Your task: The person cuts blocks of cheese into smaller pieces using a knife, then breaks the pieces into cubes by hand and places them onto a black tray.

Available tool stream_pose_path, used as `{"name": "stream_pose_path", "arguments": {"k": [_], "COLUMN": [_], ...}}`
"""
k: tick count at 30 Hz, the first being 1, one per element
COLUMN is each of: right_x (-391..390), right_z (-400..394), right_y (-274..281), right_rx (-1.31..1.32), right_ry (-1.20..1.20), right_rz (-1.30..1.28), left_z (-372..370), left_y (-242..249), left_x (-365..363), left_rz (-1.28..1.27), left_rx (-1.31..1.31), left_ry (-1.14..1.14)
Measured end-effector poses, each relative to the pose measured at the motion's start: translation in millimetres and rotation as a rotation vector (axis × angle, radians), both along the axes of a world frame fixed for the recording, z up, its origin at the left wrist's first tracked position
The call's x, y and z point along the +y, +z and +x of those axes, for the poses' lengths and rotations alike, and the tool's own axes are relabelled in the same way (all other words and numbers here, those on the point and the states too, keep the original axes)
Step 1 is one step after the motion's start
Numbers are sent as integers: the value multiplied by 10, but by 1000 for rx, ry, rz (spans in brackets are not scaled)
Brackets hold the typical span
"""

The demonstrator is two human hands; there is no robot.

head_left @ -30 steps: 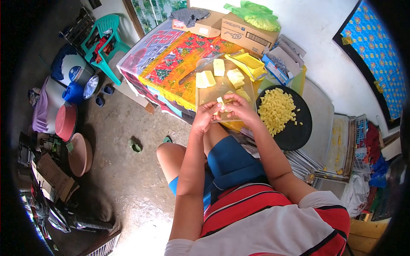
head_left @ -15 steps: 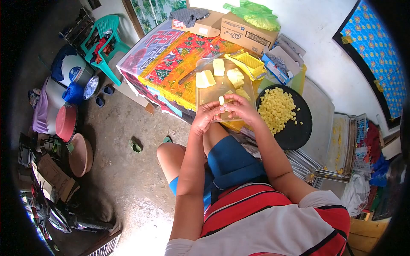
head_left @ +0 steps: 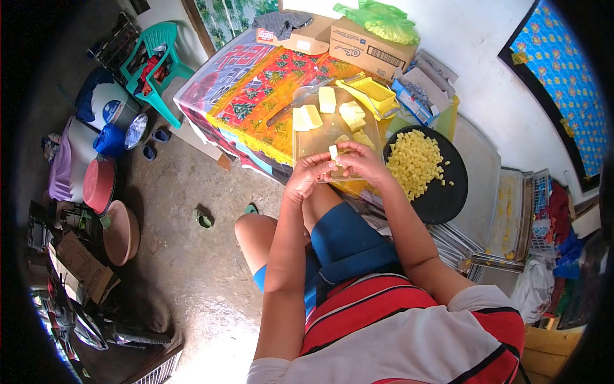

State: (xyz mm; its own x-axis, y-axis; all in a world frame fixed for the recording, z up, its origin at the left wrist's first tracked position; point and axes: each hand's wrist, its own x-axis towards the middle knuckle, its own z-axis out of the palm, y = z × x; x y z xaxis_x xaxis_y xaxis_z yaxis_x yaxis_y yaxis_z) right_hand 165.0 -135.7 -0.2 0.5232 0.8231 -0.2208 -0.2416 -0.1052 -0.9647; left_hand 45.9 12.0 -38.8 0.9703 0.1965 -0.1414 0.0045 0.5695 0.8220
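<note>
My left hand point(head_left: 309, 174) and my right hand point(head_left: 361, 164) meet over the near edge of a clear cutting board point(head_left: 329, 134). Fingers of both are closed around a small pale yellow piece point(head_left: 333, 152), whose top sticks up between them; its lower part is hidden. On the board lie larger yellow blocks: a halved one point(head_left: 307, 118) at the left, an upright one point(head_left: 327, 100) at the back and a cut one point(head_left: 352, 115) at the right. Beside my right hand, a black round tray point(head_left: 441, 205) carries a heap of small yellow cubes point(head_left: 414, 163).
A knife point(head_left: 288, 112) lies left of the board on the patterned tablecloth point(head_left: 256, 96). Behind it are a yellow plastic basket point(head_left: 371, 95), a cardboard box point(head_left: 368, 48) and a blue box point(head_left: 412, 102). Metal trays point(head_left: 470, 246) stand at the right. A green slipper point(head_left: 203, 217) is on the floor.
</note>
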Motion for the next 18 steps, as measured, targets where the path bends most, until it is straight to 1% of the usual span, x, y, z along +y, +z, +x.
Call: {"name": "stream_pose_path", "arguments": {"k": [7,10,12,13,16,18], "right_x": [4,6,4,2,-10,-33], "right_z": [-1,-9,-11,-13,-9,11], "right_y": [-19,-13,-11,-4,12,19], "right_rx": [1,5,3,0,-13,-30], "right_ry": [3,8,10,20,63,107], "right_rz": [16,21,16,17,19,18], "left_z": [3,6,10,10,1,18], "left_y": [-1,18,31,39,74,89], "left_x": [-15,-1,-16,-21,-13,-41], "left_rz": [19,-44,-16,-3,-65,-60], "left_rx": [12,-8,-9,-9,-2,9], "left_ry": [16,4,16,22,23,62]}}
